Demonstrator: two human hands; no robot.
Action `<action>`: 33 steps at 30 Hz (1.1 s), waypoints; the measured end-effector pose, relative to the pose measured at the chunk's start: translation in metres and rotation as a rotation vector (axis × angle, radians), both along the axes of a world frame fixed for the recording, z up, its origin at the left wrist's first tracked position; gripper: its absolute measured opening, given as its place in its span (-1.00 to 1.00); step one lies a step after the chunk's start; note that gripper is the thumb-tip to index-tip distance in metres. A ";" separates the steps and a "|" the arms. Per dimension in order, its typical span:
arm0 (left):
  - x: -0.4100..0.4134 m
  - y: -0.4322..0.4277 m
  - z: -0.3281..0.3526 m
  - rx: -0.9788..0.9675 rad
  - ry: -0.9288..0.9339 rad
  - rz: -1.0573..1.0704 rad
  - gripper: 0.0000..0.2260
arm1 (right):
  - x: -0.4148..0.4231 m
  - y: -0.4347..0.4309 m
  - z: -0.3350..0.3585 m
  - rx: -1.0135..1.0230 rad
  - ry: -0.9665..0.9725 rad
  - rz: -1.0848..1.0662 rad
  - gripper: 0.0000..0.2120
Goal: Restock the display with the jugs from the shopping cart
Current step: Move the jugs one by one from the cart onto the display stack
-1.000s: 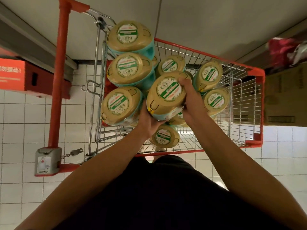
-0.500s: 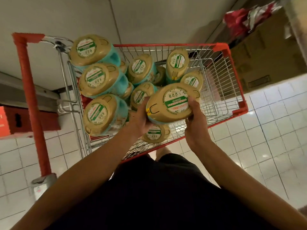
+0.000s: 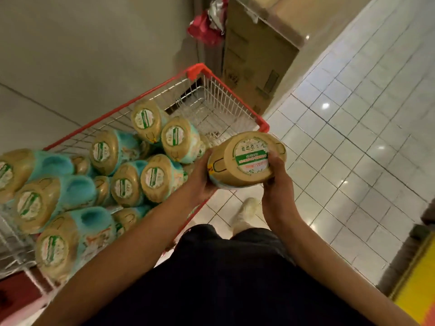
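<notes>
White floor tiles [image 3: 353, 137]; both hands hold one jug [image 3: 247, 158] beside the cart [image 3: 226, 88].

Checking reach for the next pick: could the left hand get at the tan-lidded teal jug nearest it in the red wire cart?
Probably not yet: the left hand and right hand both grip a tan-lidded jug; the cart jug lies uncovered beside it.

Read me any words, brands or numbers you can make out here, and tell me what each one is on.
No text can be read with confidence.
Held jug, round lid label with a green band: print upside down and blurred.
Jugs in the shopping cart, lid labels such as: too small and blurred.
Cardboard box: dark printed marks, unreadable.
Yellow panel at lower right: no text visible.
</notes>
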State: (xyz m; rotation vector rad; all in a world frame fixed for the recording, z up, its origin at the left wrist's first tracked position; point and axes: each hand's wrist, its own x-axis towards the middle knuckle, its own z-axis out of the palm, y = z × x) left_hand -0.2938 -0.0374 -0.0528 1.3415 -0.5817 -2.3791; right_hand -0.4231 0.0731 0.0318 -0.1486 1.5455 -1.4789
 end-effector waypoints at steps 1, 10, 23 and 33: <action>-0.022 0.000 0.001 -0.010 -0.008 -0.033 -0.62 | -0.021 0.004 -0.001 0.004 -0.003 -0.015 -0.63; -0.225 -0.004 -0.010 -0.063 -0.069 -0.302 -0.54 | -0.206 0.028 -0.007 -0.014 -0.014 -0.184 -0.64; -0.485 -0.073 -0.007 -0.070 -0.050 -0.531 -0.52 | -0.435 -0.025 -0.012 0.019 0.009 -0.392 -0.59; -0.705 -0.186 0.009 -0.077 0.009 -0.582 -0.62 | -0.652 -0.140 0.003 0.048 0.049 -0.434 -0.62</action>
